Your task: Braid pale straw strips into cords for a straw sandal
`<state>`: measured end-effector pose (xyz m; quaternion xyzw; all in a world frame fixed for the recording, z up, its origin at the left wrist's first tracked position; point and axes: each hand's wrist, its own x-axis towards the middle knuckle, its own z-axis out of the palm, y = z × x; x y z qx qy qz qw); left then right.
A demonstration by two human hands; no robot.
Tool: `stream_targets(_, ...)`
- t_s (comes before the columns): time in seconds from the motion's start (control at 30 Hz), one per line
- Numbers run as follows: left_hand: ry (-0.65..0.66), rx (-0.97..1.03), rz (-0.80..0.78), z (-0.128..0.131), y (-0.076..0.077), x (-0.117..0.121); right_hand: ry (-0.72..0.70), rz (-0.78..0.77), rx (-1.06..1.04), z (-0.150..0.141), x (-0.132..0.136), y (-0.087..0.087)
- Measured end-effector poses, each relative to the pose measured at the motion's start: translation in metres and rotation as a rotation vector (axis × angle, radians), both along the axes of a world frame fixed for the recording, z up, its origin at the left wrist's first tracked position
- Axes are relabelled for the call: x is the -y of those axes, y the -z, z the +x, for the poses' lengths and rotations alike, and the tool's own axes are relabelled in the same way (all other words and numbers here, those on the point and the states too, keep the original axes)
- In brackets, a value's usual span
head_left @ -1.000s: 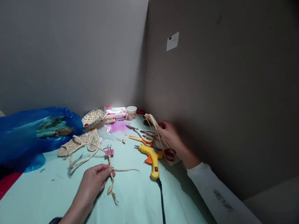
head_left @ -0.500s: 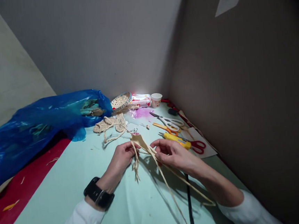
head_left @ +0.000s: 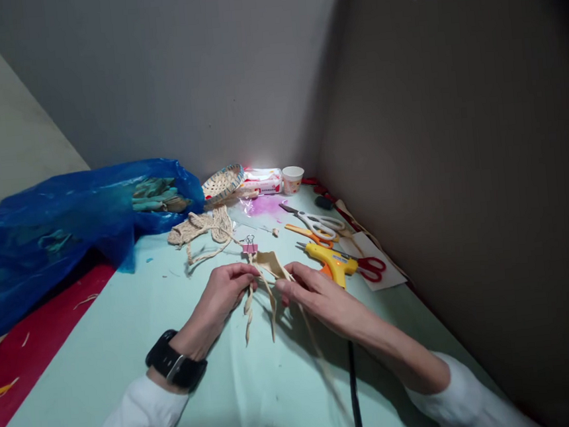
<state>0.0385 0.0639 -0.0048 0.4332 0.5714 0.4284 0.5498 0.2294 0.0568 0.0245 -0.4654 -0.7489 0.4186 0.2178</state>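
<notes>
My left hand point(head_left: 230, 288) pinches the braided cord point(head_left: 248, 310) just below a pink binder clip point(head_left: 250, 245), which grips the cord's upper end. Loose ends of the cord hang under the fingers. Right of it, my right hand point(head_left: 314, 294) is closed on a pale, flat fibre strip point(head_left: 269, 263). The strip's wide end reaches up beside the clip, and its long thin tails trail down past the hand, one of them blurred. From the clip the cord runs back to a braided bundle point(head_left: 196, 228) on the mint-green table cover point(head_left: 220, 392).
Right of my hands lie a yellow glue gun point(head_left: 333, 262) with a black cable point(head_left: 355, 393), red-handled scissors point(head_left: 371, 267), orange scissors point(head_left: 311, 233) and white-handled scissors point(head_left: 315, 223). Behind stand a paper cup point(head_left: 292, 179) and a woven basket point(head_left: 223, 182). A blue plastic bag point(head_left: 79, 205) fills the left.
My right hand has come from the tools at the right to beside my left hand, bringing the fibre strip. The strip has since shifted a little right of the clip. The view has turned left.
</notes>
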Motion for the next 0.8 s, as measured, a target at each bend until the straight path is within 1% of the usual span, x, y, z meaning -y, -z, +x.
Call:
stream_targets(0.07, 0.004, -0.001, -0.006, -0.001, 0.000, 0.000, -0.020, 0.016, -0.014, -0.001, -0.001, 0.003)
stream_targets(0.1, 0.008, -0.001, -0.010, -0.001, -0.001, 0.001, -0.030, -0.030, -0.050, -0.002, -0.002, 0.005)
stream_targets(0.13, 0.013, -0.001, -0.014, -0.001, -0.001, 0.001, -0.039, -0.109, -0.109, -0.002, -0.003, 0.007)
stream_targets(0.23, 0.024, -0.006, -0.025, -0.001, -0.003, 0.001, -0.071, -0.411, -0.338, -0.003, -0.004, 0.010)
stream_targets(0.27, 0.024, -0.010, -0.029, 0.000, -0.004, 0.001, -0.075, -0.482, -0.398, -0.003, -0.004, 0.010)
stream_targets(0.33, 0.015, -0.016, -0.034, 0.000, -0.004, 0.001, -0.073, -0.555, -0.453, -0.003, -0.003, 0.009)
stream_targets(0.4, 0.004, -0.018, -0.039, 0.000, -0.005, 0.001, -0.070, -0.587, -0.456, -0.004, -0.003, 0.008)
stream_targets(0.5, -0.011, -0.012, -0.041, 0.000, -0.005, 0.001, -0.064, -0.588, -0.426, -0.005, -0.003, 0.007)
stream_targets(0.6, -0.018, 0.001, -0.042, 0.001, -0.005, 0.001, -0.069, -0.531, -0.372, -0.005, -0.003, 0.009)
stream_targets(0.67, -0.018, 0.008, -0.044, 0.001, -0.005, 0.001, -0.074, -0.435, -0.311, -0.006, -0.003, 0.013)
stream_targets(0.8, -0.012, 0.013, -0.043, 0.001, -0.004, 0.000, -0.042, -0.145, -0.166, -0.005, -0.002, 0.018)
